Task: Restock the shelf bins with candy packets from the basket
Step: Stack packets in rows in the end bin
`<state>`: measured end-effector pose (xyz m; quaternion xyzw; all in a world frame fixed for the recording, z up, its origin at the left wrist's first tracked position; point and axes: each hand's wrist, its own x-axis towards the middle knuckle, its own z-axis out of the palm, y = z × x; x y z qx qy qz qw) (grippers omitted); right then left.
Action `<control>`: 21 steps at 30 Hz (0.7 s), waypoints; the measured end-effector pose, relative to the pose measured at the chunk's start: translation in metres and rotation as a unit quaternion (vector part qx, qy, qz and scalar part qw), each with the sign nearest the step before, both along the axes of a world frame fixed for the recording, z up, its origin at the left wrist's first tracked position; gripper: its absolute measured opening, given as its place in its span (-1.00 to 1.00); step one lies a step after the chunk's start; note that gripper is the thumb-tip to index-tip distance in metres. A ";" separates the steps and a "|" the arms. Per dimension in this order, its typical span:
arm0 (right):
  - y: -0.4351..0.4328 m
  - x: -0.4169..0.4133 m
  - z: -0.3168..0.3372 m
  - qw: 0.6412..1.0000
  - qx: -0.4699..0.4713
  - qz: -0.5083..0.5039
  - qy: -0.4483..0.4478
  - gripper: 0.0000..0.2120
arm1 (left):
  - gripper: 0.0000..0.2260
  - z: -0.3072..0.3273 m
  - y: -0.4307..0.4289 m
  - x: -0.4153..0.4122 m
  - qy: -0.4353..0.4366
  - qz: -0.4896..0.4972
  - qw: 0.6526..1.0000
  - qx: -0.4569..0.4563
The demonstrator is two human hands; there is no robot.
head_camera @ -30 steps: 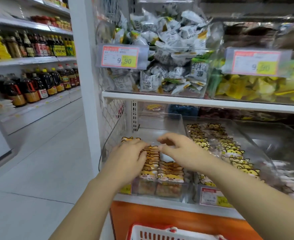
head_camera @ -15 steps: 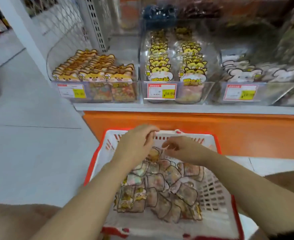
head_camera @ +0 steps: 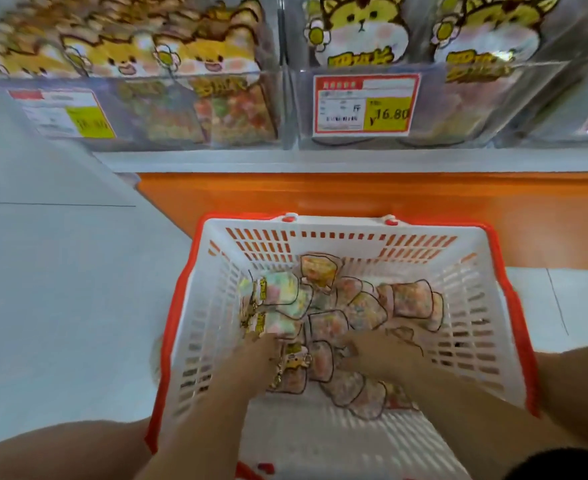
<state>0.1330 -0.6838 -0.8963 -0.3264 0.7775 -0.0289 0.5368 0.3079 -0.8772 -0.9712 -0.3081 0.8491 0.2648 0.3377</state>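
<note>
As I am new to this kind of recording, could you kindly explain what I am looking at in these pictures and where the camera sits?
There is no machine here: a person works with two bare hands, and the one camera is worn on the head, looking forward and down. A red and white basket stands on the pale floor before an orange shelf base, with candy packets heaped inside. Above it, clear shelf bins hold cat-faced packets behind a price tag. The left hand and right hand both reach into the heap; motion blur hides whether either grips a packet.
</note>
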 end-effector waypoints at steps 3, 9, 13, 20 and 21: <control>-0.029 0.007 -0.018 0.993 -0.069 -0.083 -0.037 -0.80 | -0.53 0.022 0.015 -0.014 0.013 0.033 0.999 0.020; -0.087 -0.004 -0.038 0.962 -0.109 -0.238 -0.073 -0.50 | -0.44 0.009 0.017 -0.021 -0.032 -0.012 0.998 0.046; -0.109 -0.005 -0.056 0.916 -0.088 -0.378 -0.098 -0.45 | -0.50 0.004 0.009 -0.021 -0.021 -0.024 0.997 0.063; -0.129 0.020 -0.082 0.890 -0.052 -0.453 -0.004 -0.53 | -0.53 0.012 0.015 -0.019 -0.016 -0.010 0.996 0.082; -0.130 0.019 -0.082 0.897 -0.045 -0.440 0.014 -0.65 | -0.52 0.014 0.017 -0.020 -0.012 -0.011 0.996 0.087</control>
